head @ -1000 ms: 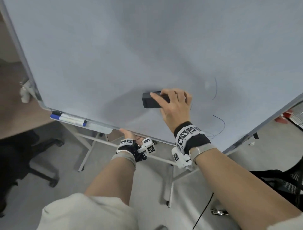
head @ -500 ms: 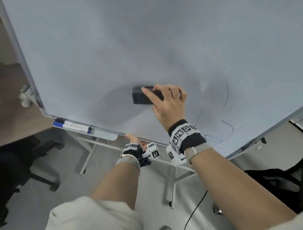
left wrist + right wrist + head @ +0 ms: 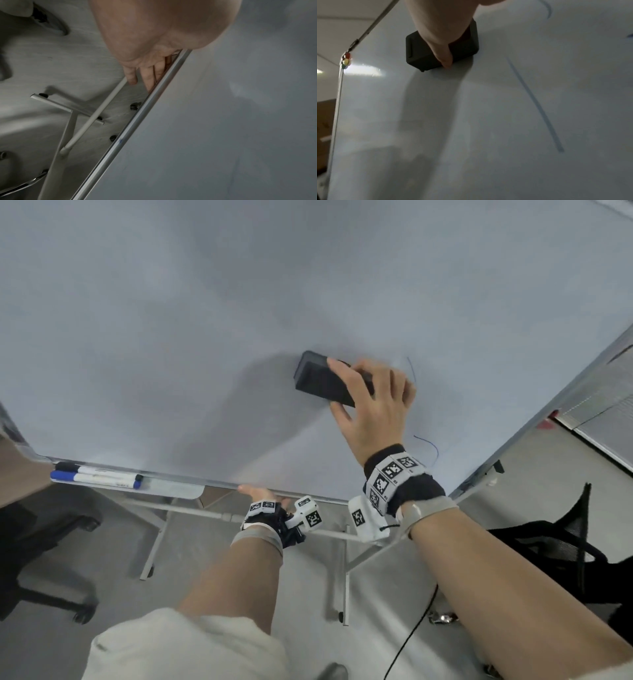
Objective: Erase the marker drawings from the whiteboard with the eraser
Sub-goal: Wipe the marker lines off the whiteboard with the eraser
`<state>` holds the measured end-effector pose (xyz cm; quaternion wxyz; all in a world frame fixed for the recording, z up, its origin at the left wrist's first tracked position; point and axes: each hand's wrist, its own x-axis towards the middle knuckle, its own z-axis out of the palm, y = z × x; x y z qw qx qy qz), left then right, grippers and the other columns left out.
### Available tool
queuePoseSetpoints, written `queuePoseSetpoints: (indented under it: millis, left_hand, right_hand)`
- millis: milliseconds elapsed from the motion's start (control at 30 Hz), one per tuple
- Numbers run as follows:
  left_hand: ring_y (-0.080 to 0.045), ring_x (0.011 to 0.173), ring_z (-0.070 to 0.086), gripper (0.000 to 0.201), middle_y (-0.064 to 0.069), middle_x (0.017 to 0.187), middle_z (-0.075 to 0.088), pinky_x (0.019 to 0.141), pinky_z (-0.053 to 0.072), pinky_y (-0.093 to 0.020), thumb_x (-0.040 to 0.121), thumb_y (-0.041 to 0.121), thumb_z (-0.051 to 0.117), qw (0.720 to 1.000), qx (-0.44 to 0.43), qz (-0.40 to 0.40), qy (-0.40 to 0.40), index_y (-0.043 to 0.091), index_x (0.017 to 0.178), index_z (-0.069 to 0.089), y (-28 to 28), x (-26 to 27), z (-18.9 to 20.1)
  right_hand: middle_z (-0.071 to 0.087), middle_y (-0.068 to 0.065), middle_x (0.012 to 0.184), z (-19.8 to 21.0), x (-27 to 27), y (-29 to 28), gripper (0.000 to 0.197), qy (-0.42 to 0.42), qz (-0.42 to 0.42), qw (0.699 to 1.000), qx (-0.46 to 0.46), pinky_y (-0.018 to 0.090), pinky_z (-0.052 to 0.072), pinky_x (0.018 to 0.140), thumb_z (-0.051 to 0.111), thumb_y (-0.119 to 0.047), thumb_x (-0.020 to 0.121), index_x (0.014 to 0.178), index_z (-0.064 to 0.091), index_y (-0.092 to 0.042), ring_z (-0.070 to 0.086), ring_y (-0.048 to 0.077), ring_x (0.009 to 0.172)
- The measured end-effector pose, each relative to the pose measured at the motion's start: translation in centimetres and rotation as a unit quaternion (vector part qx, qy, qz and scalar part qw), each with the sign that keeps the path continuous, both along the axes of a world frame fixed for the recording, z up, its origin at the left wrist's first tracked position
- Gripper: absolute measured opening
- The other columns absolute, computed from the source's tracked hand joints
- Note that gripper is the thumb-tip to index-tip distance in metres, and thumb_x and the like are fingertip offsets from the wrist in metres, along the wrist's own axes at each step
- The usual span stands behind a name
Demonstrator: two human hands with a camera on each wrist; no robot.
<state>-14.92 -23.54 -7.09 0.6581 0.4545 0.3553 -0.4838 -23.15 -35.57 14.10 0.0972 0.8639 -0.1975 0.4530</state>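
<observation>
Whiteboard (image 3: pixel 171 337) on stand, blue marker strokes (image 3: pixel 432 447) at lower right.
Your right hand (image 3: pixel 373 409) gripped the eraser (image 3: pixel 317 378) against it; your left hand (image 3: pixel 147 54) gripped its bottom rail (image 3: pixel 137 117).

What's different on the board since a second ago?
The right hand tilted the black eraser from level to slanted, keeping its grip. The diagonal stroke seen half a second ago no longer shows; blue marker lines remain. The left hand still holds the whiteboard bottom edge.
</observation>
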Motion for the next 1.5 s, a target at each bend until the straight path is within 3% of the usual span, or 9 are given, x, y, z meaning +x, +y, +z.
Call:
queuePoseSetpoints:
  millis: [133, 333, 567, 833, 966, 1100, 1300, 1400, 1500]
  left_hand:
    - [-0.028, 0.111, 0.066, 0.114, -0.006, 0.12, 0.069, 0.101, 0.046, -0.043, 0.063, 0.096, 0.012, 1.0, -0.02, -0.009, 0.019, 0.013, 0.127, 0.057, -2.4, -4.1, 2.4]
    - [-0.036, 0.129, 0.052, 0.099, -0.017, 0.143, 0.051, 0.107, 0.043, -0.052, 0.082, 0.084, 0.007, 0.996, -0.043, 0.054, -0.063, 0.015, 0.143, 0.044, -4.6, -6.1, 3.2]
    - [-0.026, 0.067, 0.065, 0.093, -0.011, 0.077, 0.065, 0.071, 0.052, -0.036, 0.082, 0.084, 0.004, 0.999, 0.029, 0.022, -0.022, 0.01, 0.094, 0.059, -4.9, -7.8, 4.7]
    - [-0.033, 0.119, 0.054, 0.091, -0.011, 0.14, 0.052, 0.082, 0.052, -0.038, 0.091, 0.073, 0.002, 0.998, -0.026, 0.02, -0.053, 0.009, 0.138, 0.047, -7.7, -10.6, 4.6]
    - [-0.024, 0.071, 0.063, 0.088, -0.01, 0.076, 0.065, 0.069, 0.053, -0.032, 0.086, 0.079, 0.003, 0.998, 0.016, -0.039, -0.056, 0.011, 0.091, 0.058, -7.6, -9.8, 3.0]
    - [-0.025, 0.076, 0.064, 0.087, -0.005, 0.072, 0.062, 0.072, 0.052, -0.042, 0.083, 0.082, 0.007, 0.996, 0.056, -0.066, -0.031, 0.01, 0.084, 0.055, -7.0, -10.1, 2.8]
    - [-0.023, 0.059, 0.051, 0.09, -0.007, 0.066, 0.061, 0.053, 0.043, -0.033, 0.08, 0.085, 0.007, 1.0, 0.011, -0.016, -0.021, 0.011, 0.076, 0.059, -8.5, -9.8, 1.6]
    - [-0.025, 0.068, 0.065, 0.088, -0.011, 0.074, 0.071, 0.064, 0.051, -0.033, 0.087, 0.08, 0.01, 1.0, 0.007, -0.007, 0.003, 0.009, 0.085, 0.063, -8.6, -10.6, 3.0]
    - [-0.026, 0.114, 0.066, 0.094, -0.004, 0.122, 0.069, 0.096, 0.05, -0.041, 0.086, 0.08, 0.005, 0.999, 0.022, -0.031, 0.018, 0.017, 0.126, 0.061, -8.9, -11.8, 3.9]
  right_hand:
    - [0.059, -0.001, 0.112, -4.3, -4.7, -2.6, 0.06, 0.101, 0.013, 0.995, 0.004, 0.041, 0.033, 0.089, 0.077, -0.018, 0.069, 0.124, 0.062, -0.037, 0.046, 0.025, 0.101]
    - [0.059, -0.002, 0.11, -10.4, -9.7, -5.1, 0.062, 0.249, 0.015, 0.968, 0.016, 0.041, 0.032, 0.086, 0.08, -0.008, 0.062, 0.114, 0.064, -0.038, 0.047, 0.027, 0.1]
    - [0.06, 0.001, 0.114, -1.1, -7.8, -6.8, 0.055, -0.019, -0.014, 0.999, 0.034, 0.041, 0.033, 0.092, 0.074, -0.022, 0.072, 0.124, 0.063, -0.036, 0.043, 0.023, 0.103]
    - [0.06, -0.002, 0.115, -5.3, -9.3, -6.6, 0.061, 0.154, 0.038, 0.987, -0.004, 0.042, 0.032, 0.09, 0.078, -0.024, 0.07, 0.126, 0.061, -0.04, 0.048, 0.026, 0.102]
    - [0.061, -0.002, 0.116, 0.2, -8.1, -8.1, 0.056, 0.012, -0.006, 1.0, -0.015, 0.042, 0.033, 0.094, 0.072, -0.027, 0.077, 0.13, 0.06, -0.039, 0.047, 0.025, 0.106]
    - [0.061, -0.004, 0.12, 4.2, -6.7, -8.8, 0.058, -0.079, -0.03, 0.996, 0.001, 0.039, 0.034, 0.095, 0.07, -0.023, 0.076, 0.132, 0.06, -0.038, 0.048, 0.022, 0.11]
    - [0.061, -0.004, 0.115, -6.1, -10.6, -8.7, 0.063, 0.139, 0.018, 0.99, 0.019, 0.041, 0.032, 0.092, 0.079, -0.021, 0.069, 0.126, 0.062, -0.042, 0.047, 0.025, 0.103]
    - [0.059, -0.005, 0.115, -7.4, -12.7, -9.2, 0.065, 0.155, 0.005, 0.987, 0.039, 0.041, 0.032, 0.092, 0.082, -0.024, 0.068, 0.127, 0.061, -0.041, 0.048, 0.025, 0.103]
    - [0.057, -0.002, 0.115, -4.3, -12.8, -10.3, 0.061, 0.058, -0.016, 0.997, 0.041, 0.042, 0.034, 0.092, 0.077, -0.025, 0.072, 0.129, 0.059, -0.038, 0.046, 0.026, 0.102]
